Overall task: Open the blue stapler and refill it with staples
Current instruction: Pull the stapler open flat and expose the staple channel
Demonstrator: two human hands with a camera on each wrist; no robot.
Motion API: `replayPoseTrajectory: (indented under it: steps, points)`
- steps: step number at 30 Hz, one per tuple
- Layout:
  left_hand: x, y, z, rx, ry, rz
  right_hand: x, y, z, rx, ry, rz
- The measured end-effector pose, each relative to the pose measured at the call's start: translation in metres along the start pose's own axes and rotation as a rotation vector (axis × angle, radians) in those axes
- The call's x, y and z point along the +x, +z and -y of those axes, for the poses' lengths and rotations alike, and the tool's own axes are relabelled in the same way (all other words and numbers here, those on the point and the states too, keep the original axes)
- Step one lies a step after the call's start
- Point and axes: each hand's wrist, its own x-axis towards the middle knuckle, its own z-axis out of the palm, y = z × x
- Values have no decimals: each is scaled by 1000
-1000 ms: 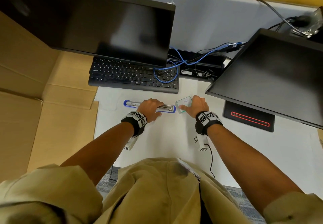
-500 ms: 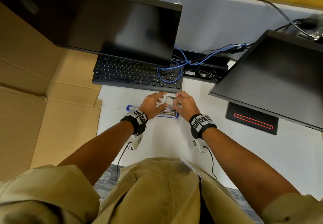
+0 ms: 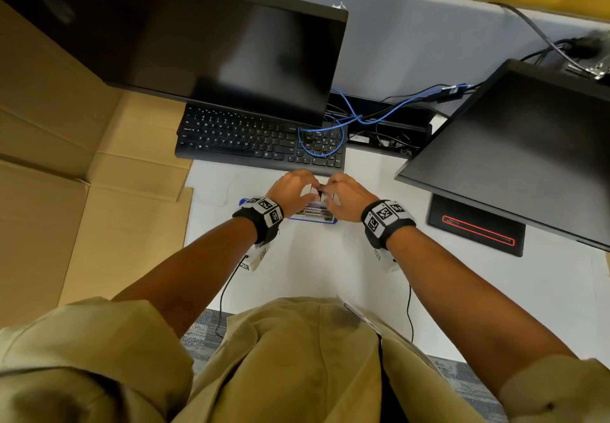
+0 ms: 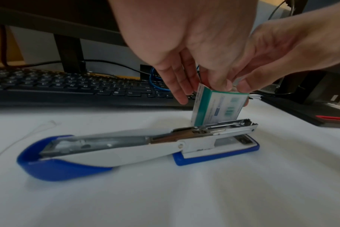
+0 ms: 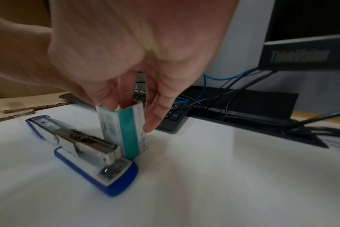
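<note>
The blue and white stapler (image 4: 115, 147) lies flipped open on the white table, its metal staple channel (image 5: 87, 144) facing up. In the head view my hands hide most of the stapler (image 3: 313, 218). Just behind its front end a white and teal staple box (image 4: 219, 106) stands upright on the table. My left hand (image 4: 204, 90) holds the box's top from the left, thumb in front and fingers behind. My right hand (image 5: 126, 110) pinches the open top of the box (image 5: 126, 130), one fingertip inside. No staples show.
A black keyboard (image 3: 257, 145) with a blue cable (image 3: 320, 138) looped on it sits right behind the box. Two dark monitors (image 3: 198, 46) (image 3: 515, 152) overhang the table. A black stand base (image 3: 475, 227) lies right; flattened cardboard (image 3: 66, 191) left.
My right hand has brought the staple box from the stapler's right end to behind it and stood it upright. My left hand left the stapler and joined on the box.
</note>
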Motion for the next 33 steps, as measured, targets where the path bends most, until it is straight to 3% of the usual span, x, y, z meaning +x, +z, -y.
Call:
replayPoseTrajectory:
  steps: [3, 7, 14, 18, 22, 33]
  points:
    - [2, -2, -1, 15, 1, 24, 4, -11, 0, -22, -4, 43]
    - [1, -5, -4, 85, 29, 51, 2, -16, -4, 81, 24, -31]
    - [5, -12, -13, 282, 160, 213, -1, -9, -6, 126, 107, -89]
    - [7, -16, -11, 139, 128, 142, 3, -5, 0, 52, 84, -98]
    - [2, -15, -5, 49, 16, 70, 9, 0, 10, -51, 159, -61]
    - [-2, -11, -6, 58, -89, 1, 29, 2, 35, -243, 313, -100]
